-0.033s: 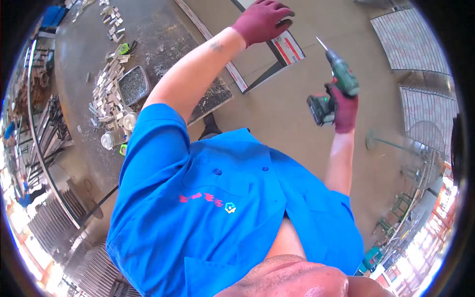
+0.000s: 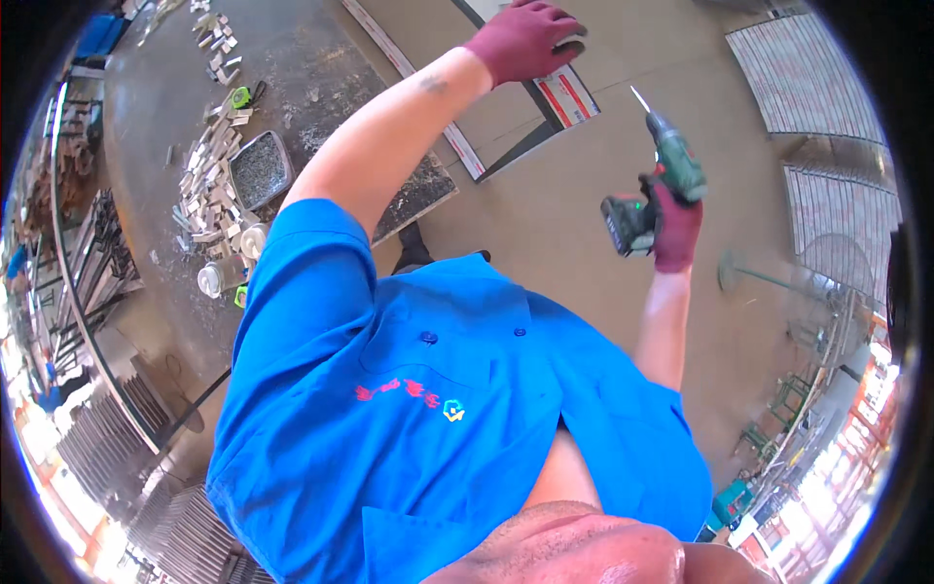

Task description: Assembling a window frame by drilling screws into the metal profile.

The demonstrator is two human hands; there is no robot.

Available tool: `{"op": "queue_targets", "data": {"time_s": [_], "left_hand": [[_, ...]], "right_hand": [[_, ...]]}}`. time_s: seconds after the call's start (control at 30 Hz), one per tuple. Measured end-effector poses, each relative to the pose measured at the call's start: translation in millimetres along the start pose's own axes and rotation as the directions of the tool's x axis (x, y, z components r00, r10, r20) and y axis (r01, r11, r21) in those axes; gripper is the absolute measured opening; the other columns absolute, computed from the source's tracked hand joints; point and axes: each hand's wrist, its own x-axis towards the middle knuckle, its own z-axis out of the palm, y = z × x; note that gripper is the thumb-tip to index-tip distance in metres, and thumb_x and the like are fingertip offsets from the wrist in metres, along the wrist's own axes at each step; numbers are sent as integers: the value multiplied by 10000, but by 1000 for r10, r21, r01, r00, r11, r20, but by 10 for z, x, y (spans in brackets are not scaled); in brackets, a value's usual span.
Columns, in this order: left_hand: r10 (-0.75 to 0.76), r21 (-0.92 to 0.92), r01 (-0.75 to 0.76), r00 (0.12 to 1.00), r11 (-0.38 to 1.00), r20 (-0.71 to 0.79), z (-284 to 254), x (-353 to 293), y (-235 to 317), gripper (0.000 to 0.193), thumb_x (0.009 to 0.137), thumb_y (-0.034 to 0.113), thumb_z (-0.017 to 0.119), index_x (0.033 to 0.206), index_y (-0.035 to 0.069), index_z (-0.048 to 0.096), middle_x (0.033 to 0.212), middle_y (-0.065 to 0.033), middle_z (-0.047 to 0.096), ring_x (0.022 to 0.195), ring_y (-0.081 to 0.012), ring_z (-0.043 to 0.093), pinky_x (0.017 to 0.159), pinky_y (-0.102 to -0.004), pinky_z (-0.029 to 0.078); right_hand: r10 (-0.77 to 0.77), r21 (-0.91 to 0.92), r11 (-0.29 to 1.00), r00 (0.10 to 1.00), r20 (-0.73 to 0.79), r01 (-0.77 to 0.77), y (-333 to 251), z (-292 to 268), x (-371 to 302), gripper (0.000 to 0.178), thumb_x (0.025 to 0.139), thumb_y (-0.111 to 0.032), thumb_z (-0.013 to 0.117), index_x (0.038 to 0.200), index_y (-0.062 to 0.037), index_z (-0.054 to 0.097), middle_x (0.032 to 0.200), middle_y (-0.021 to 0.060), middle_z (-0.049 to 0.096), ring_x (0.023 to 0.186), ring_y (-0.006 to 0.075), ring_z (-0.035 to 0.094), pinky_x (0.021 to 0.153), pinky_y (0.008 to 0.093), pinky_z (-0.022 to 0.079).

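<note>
My right hand, in a maroon glove, grips the handle of a green and black cordless drill. Its thin bit points up and away, and the battery sticks out to the left. My left hand, gloved alike, is stretched far forward with fingers loosely bent and a gap beside the thumb; I make out nothing held. Below it in the picture lies a rectangular frame of long profiles with red and white film. The hand partly covers it, and I cannot tell whether they touch.
On the dark worktable at left lie several small pale blocks, a tray of small metal pieces, a green tape measure and a clear jar. Stacked striped panels and a standing fan are at right.
My right hand and the drill have come slightly nearer to my body. My left hand has shifted a little to the right.
</note>
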Motion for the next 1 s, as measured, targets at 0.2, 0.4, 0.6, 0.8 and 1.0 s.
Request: {"op": "queue_targets", "data": {"time_s": [0.2, 0.4, 0.6, 0.8, 1.0], "left_hand": [[-164, 173, 54, 678, 983, 717, 153, 340, 303, 397, 1018, 458, 499, 1094, 164, 755, 1011, -92, 763, 1034, -316, 710, 1033, -464, 478], [-69, 82, 26, 815, 996, 576, 193, 331, 267, 424, 1001, 409, 479, 848, 158, 785, 851, -112, 770, 863, -355, 731, 865, -500, 506], [-137, 419, -164, 789, 893, 600, 86, 367, 522, 387, 986, 401, 499, 859, 159, 773, 869, -105, 771, 837, -349, 727, 860, -501, 504], [-40, 94, -19, 804, 995, 593, -17, 356, 295, 388, 984, 401, 507, 857, 147, 772, 864, -117, 767, 858, -351, 733, 849, -501, 507], [-68, 107, 4, 792, 994, 607, 27, 305, 326, 384, 980, 402, 521, 840, 141, 765, 846, -122, 756, 852, -356, 728, 850, -511, 506]], "right_hand": [[275, 10, 961, 962, 8, -275, 542, -260, -740, 384, 914, -94, 772, 1287, -29, 707, 1050, 60, 740, 911, 211, 736, 836, 366, 596], [487, -78, 826, 637, 597, -558, 631, 567, -670, 312, 898, -134, 793, 1174, -2, 732, 1034, 98, 749, 923, 215, 738, 866, 376, 584], [329, -28, 826, 441, 835, -563, 756, 1406, -275, 340, 888, -129, 802, 1206, -28, 738, 1037, 100, 766, 916, 204, 743, 854, 369, 586], [433, -15, 741, 460, 775, -671, 437, 1181, 29, 350, 878, -168, 798, 1176, 4, 733, 992, 121, 771, 815, 212, 726, 767, 365, 592], [427, -93, 767, 397, 812, -635, 221, 1460, -133, 369, 895, -201, 813, 1205, -13, 741, 1032, 118, 777, 918, 177, 728, 812, 342, 589]]}}
